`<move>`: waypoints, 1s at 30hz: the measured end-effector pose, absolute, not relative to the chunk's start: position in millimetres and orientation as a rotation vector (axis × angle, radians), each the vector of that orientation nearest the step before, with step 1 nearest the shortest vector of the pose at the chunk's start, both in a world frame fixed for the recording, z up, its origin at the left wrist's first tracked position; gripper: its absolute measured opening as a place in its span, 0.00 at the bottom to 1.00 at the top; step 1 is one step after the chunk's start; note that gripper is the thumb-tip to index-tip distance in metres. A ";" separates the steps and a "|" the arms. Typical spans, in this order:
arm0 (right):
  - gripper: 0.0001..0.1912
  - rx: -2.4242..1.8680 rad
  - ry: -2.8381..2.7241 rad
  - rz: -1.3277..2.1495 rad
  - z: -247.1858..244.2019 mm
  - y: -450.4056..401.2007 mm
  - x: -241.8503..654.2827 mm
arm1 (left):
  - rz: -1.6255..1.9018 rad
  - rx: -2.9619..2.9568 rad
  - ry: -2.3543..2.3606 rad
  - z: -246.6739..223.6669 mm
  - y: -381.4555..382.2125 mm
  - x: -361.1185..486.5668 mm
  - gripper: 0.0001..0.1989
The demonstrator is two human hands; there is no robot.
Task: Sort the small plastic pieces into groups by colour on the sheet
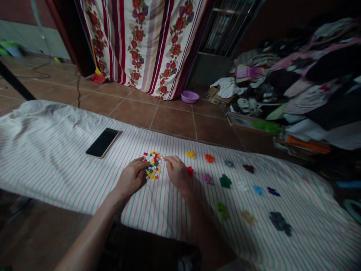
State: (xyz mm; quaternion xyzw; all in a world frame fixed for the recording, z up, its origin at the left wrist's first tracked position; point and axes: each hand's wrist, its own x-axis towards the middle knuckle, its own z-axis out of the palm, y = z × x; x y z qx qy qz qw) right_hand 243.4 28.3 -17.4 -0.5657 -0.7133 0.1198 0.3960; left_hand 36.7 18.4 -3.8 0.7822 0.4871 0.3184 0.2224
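The left hand (132, 175) is resting fingers, loosely bent, at the pile (153, 169); the right hand (176, 171) is holding thumb and forefinger close, pinching what I cannot tell. Between them, pieces are lying on cloth (158, 207), probably needing light touches.

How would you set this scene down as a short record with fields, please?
surface: striped cloth
centre: mixed pile of small coloured pieces
left hand: at the pile's left side, reaching over its edge
right hand: at the pile's right side
grip: too small to tell whether either hand pinches a piece
single-colour groups, to the right: yellow group, orange group, dark green group, lime group, among others
left of pile: phone, screen dark
floor beyond: purple basin near a floral curtain
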 end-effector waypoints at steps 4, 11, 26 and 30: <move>0.17 -1.507 -1.677 0.268 -15.6 31.6 263.6 | 0.900 2.152 1.331 0.2 17.4 33.1 0.19; 0.15 -1.521 -1.547 0.244 -12.0 38.0 292.8 | 0.925 2.156 1.343 0.2 19.1 34.4 0.19; 0.13 -1.453 -1.965 0.007 -6.8 25.3 213.1 | 0.915 2.212 1.315 -1.5 19.9 39.7 0.19; 0.12 -1.468 -1.981 -0.019 -7.7 27.6 213.1 | 0.923 2.213 1.329 -2.5 19.2 37.9 0.19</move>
